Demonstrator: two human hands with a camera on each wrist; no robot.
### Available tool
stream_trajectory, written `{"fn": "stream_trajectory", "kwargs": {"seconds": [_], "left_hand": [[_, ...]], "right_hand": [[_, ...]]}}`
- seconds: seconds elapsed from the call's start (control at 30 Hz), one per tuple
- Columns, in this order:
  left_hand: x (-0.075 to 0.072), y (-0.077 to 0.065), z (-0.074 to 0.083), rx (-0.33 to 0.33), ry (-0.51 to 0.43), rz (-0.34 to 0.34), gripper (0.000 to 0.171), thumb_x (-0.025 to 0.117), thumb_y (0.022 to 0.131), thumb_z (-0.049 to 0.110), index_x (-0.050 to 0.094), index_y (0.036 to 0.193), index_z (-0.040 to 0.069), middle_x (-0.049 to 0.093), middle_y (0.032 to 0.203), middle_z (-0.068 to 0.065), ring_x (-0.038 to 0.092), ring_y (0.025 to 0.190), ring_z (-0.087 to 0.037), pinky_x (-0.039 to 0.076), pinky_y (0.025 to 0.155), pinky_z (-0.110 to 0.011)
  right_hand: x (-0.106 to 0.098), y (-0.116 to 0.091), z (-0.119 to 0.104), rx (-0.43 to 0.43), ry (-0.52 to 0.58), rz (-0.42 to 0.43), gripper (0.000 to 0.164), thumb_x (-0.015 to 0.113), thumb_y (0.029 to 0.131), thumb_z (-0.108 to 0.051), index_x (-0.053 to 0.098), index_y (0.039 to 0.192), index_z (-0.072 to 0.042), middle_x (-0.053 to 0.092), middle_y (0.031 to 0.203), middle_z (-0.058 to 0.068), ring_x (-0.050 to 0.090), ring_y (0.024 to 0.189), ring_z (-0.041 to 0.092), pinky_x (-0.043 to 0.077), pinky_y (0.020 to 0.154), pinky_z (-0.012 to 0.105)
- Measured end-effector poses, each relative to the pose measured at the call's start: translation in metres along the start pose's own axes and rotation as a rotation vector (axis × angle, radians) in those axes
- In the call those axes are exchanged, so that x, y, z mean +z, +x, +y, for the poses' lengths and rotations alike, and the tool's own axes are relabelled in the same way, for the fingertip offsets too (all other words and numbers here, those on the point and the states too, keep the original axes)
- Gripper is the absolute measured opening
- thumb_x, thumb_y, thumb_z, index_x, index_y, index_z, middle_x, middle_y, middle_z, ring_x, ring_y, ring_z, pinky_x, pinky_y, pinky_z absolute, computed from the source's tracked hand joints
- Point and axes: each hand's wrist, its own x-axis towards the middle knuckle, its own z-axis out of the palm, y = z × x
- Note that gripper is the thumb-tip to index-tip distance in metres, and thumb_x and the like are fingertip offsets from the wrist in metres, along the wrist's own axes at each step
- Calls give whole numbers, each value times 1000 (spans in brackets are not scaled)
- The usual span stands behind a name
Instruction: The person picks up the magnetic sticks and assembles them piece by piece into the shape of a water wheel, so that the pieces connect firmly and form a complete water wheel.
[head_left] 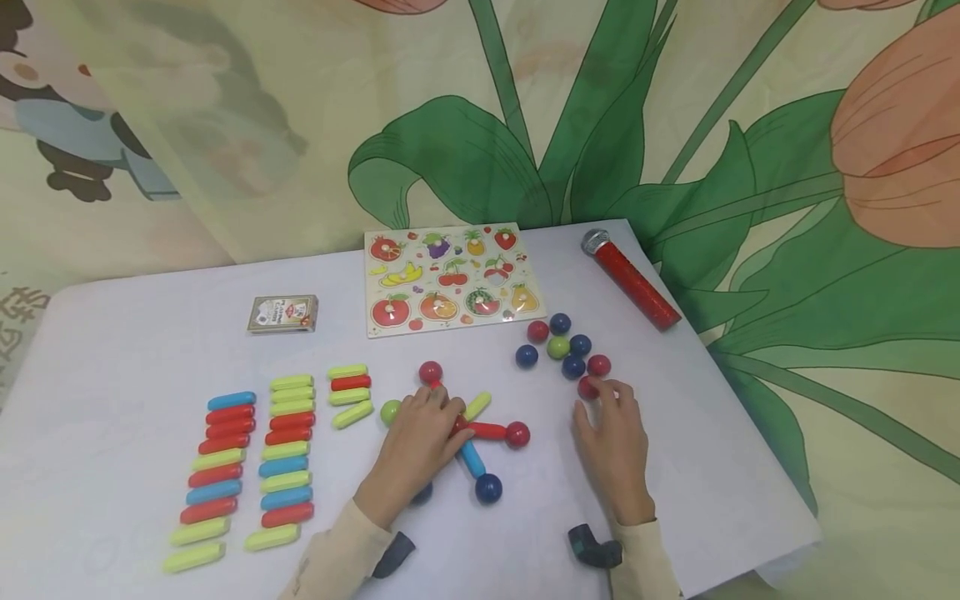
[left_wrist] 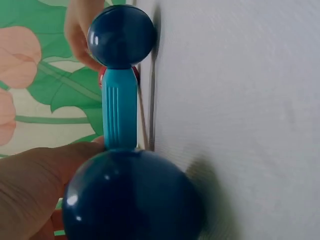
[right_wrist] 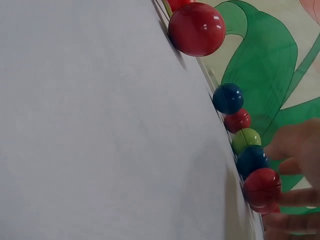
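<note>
My left hand [head_left: 420,429] grips the middle of a ball-and-stick toy model, hiding part of it. From under the hand stick out a red rod [head_left: 489,431] ending in a red ball [head_left: 517,434], a blue rod [left_wrist: 120,107] ending in a dark blue ball [head_left: 488,488], and a yellow-green rod [head_left: 477,406]. A green ball [head_left: 390,412] and another red ball [head_left: 430,372] show at its far side. My right hand [head_left: 613,433] reaches with parted fingers to a loose red ball [head_left: 587,387], fingertips at it. The thumb stands apart from this ball.
Loose red, blue and green balls [head_left: 558,347] cluster beyond my right hand. Rows of coloured rods [head_left: 288,435] lie at left. Farther back are a card box [head_left: 282,314], a fruit puzzle board [head_left: 453,280] and a red microphone [head_left: 630,279] near the table's right edge.
</note>
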Motion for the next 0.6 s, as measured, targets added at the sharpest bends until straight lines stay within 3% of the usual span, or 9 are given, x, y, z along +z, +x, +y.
{"fn": "stream_trajectory", "kwargs": {"seconds": [0.13, 0.23, 0.4, 0.6], "left_hand": [[0, -1, 0, 0, 45, -11, 40, 80, 76, 38, 70, 105, 13, 60, 87, -3, 47, 80, -17, 41, 66, -27], [-1, -2, 1, 0, 66, -12, 40, 80, 75, 39, 71, 105, 14, 62, 89, -3, 48, 81, -17, 39, 65, -27], [-3, -2, 1, 16, 75, -9, 37, 82, 74, 36, 73, 103, 16, 65, 89, -3, 49, 80, -17, 39, 64, -26], [-7, -2, 0, 42, 65, -9, 35, 84, 72, 33, 74, 102, 16, 67, 90, -1, 46, 77, -16, 39, 67, -27]], "right_hand": [[1, 4, 1, 34, -12, -76, 45, 65, 89, -19, 53, 131, -7, 51, 125, 16, 53, 114, 34, 49, 89, 53], [1, 5, -2, 40, -9, -84, 42, 66, 89, -18, 55, 128, -9, 55, 119, 15, 56, 108, 32, 50, 87, 51], [3, 2, -7, 9, 53, -106, 33, 70, 86, -14, 60, 117, -10, 62, 106, 9, 59, 96, 25, 52, 82, 44], [8, -5, -14, -24, 131, -215, 32, 72, 85, -17, 60, 115, -15, 61, 106, 1, 60, 102, 19, 52, 89, 40]]}}
